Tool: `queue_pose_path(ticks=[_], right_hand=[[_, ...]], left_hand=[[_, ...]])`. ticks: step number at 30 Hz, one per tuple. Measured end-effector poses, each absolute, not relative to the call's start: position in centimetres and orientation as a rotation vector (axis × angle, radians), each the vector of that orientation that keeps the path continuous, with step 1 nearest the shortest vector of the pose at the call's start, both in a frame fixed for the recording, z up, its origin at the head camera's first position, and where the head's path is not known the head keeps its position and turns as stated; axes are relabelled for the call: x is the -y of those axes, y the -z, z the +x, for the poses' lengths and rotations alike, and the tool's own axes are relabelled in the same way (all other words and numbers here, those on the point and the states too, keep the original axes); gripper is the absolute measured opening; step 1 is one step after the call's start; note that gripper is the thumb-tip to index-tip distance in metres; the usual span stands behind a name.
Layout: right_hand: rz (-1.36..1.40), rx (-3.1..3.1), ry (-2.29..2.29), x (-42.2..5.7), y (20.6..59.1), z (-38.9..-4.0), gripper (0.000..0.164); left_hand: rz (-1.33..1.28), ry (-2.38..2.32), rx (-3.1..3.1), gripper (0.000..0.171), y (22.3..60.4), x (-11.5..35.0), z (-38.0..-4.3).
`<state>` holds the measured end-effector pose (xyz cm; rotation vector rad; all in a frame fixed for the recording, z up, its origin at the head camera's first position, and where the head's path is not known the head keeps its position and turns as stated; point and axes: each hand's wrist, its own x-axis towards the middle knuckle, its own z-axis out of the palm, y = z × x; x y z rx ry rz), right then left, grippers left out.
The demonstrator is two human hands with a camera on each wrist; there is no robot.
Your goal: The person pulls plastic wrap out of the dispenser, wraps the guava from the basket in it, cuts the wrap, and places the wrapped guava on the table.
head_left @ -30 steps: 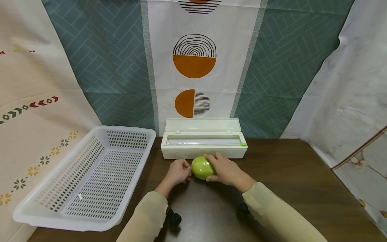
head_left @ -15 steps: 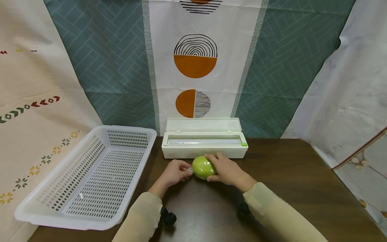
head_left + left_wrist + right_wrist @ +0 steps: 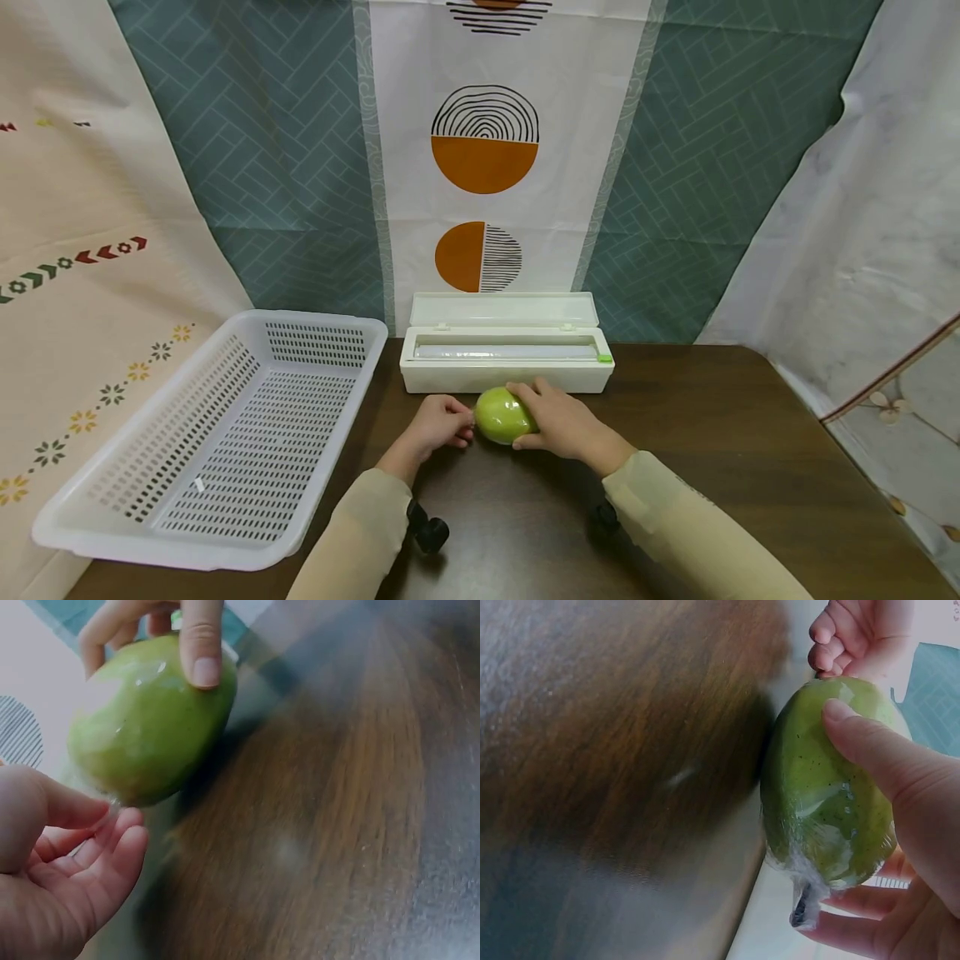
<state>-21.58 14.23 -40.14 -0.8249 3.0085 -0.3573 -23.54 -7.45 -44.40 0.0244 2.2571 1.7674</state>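
A green mango (image 3: 501, 416) in clear plastic wrap is held at the table's middle, just in front of a white cling film box. My right hand (image 3: 562, 425) grips its right end, with the thumb on the near side, as the right wrist view shows. There a twisted tail of plastic wrap (image 3: 805, 896) sticks out beside the fingers. At the opposite end my left hand (image 3: 438, 427) pinches a small gathered end of the wrap between thumb and fingers; in the left wrist view this wrap end (image 3: 112, 808) is mostly hidden by the fingertips.
The white cling film box (image 3: 507, 380) stands behind the mango with its lid up and a roll inside. To the left lies a white perforated basket (image 3: 285, 521) with a small white scrap (image 3: 199, 484) on its floor. A patterned cloth (image 3: 487, 158) hangs behind the dark wooden table (image 3: 712, 433).
The left hand's fingers loosen a little and close again on the wrap end, its wrist shifting slightly left and back. The mango and right hand stay nearly in place.
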Motion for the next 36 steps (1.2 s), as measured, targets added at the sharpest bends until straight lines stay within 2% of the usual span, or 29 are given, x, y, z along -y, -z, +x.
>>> queue_pose_path(ticks=[7, 16, 20, 25, 30, 36], right_hand=[[-0.847, -3.013, 0.369, -14.4, 40.3, -21.7, 0.08], [-0.822, -2.998, 0.369, -14.3, 40.2, -21.7, 0.081], [-0.832, -3.003, 0.368, -14.4, 40.2, -21.8, 0.081], [-0.872, -2.987, 0.396, -14.5, 40.3, -21.8, 0.08], [-0.901, -2.993, 0.408, -14.6, 40.5, -22.0, 0.081], [-0.931, -3.007, 0.406, -14.7, 40.6, -21.9, 0.081]], left_hand=[[0.102, -1.626, -2.545, 0.009, 44.4, 6.8, -23.5], [0.069, -1.86, -1.991, 0.025, 44.4, 9.1, -23.8], [0.147, -1.825, -1.938, 0.03, 44.3, 9.9, -23.9], [0.125, -1.824, -1.99, 0.032, 44.6, 9.6, -24.1], [0.14, -1.771, -2.063, 0.03, 44.6, 9.1, -24.2], [0.135, -1.703, -2.223, 0.016, 44.5, 8.4, -24.3]])
